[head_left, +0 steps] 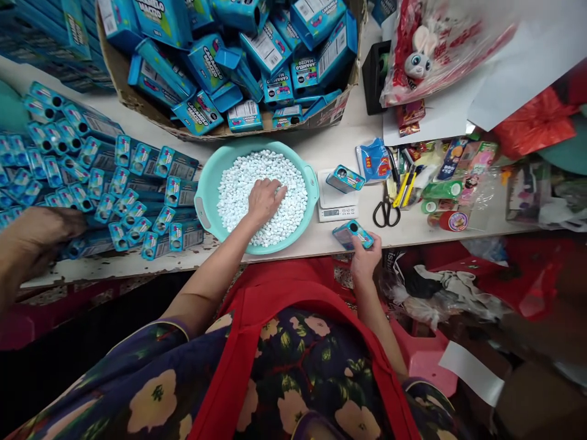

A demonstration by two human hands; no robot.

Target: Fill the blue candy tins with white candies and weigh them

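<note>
Left hand (pixel 266 198) spreads over white candies (pixel 238 183) in the basin (pixel 208 183), right hand (pixel 364 256) pinches an unfilled blue box (pixel 353 234); many boxes (pixel 137 183) lie finished at left.

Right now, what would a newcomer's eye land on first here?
Probably the round teal plastic basin of small white candies at the table's centre, the left hand resting in them. Behind it, a cardboard carton heaped with blue candy boxes. Near the table's front edge, the right hand holds one small blue box.

We see basin (pixel 208 183) centre on table (pixel 334 146), scale (pixel 337 205) right of it (box (pixel 345 178) on top), scissors (pixel 386 211) further right, carton (pixel 137 101) behind.
</note>
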